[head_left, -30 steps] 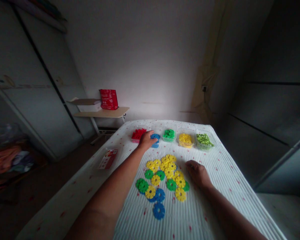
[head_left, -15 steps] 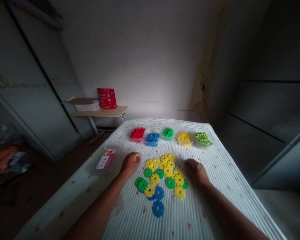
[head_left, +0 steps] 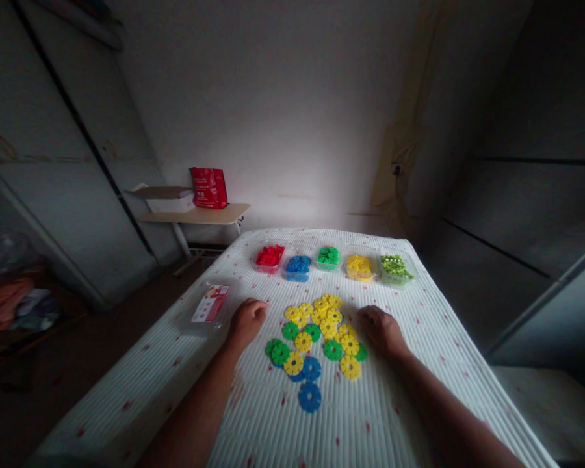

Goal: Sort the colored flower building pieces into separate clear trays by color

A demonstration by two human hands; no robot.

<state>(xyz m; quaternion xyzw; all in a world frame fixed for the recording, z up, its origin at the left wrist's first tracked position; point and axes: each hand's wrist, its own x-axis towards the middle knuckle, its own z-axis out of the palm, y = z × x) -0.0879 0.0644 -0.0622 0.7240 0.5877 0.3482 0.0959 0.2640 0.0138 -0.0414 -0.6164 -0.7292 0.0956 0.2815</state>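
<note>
L hand (head_left: 246,323) off blue-pcs tub (head_left: 297,277); fingers curled; R hand (head_left: 383,330) unmoved (fingers: can't tell)

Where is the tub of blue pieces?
In the head view, the tub of blue pieces stands second from left in the far row, between the red pieces and green pieces, beyond the loose discs.

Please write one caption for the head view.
Both hands flank loose coloured discs, with five filled tubs standing behind.
</note>
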